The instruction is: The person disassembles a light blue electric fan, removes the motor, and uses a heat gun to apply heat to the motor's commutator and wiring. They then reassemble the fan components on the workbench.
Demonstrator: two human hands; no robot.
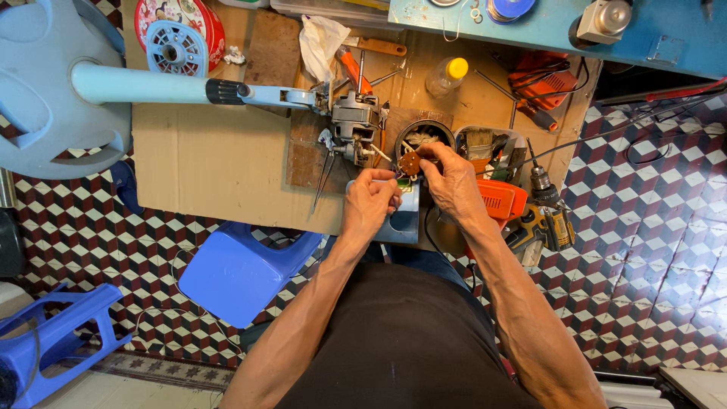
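At the far left, a pale blue fan base (45, 91) lies on its side, and its light blue pole (144, 85) runs rightward across the cardboard-covered counter (219, 163). Behind the pole sits a round pale blue grille part (176, 50) against a red tin (203, 19). Below the counter, on the checkered floor (644, 250), a blue plastic stool (241, 273) lies just beside the counter edge, and another blue stool (53, 333) is well apart at the lower left.

The pole ends at a bare fan motor (354, 125), which rests on a wooden board (303, 155) with a white rag (322, 42) and orange-handled tools beyond it.

Just right of the motor, the left hand (371, 201) is closed in a pinch on thin wires beside a small brown round part (410, 162). The right hand (453, 178) pinches that brown part from the other side, fingers curled, and the two hands nearly touch. They hold it above a grey-blue box (403, 220) at the near counter edge, in front of a dark round tin (424, 135) of small bits.

Further right are a clear bottle with a yellow cap (445, 76), an orange tool (501, 198), an orange case (547, 82) and a yellow and black cordless drill (547, 216) standing at the counter's right edge.
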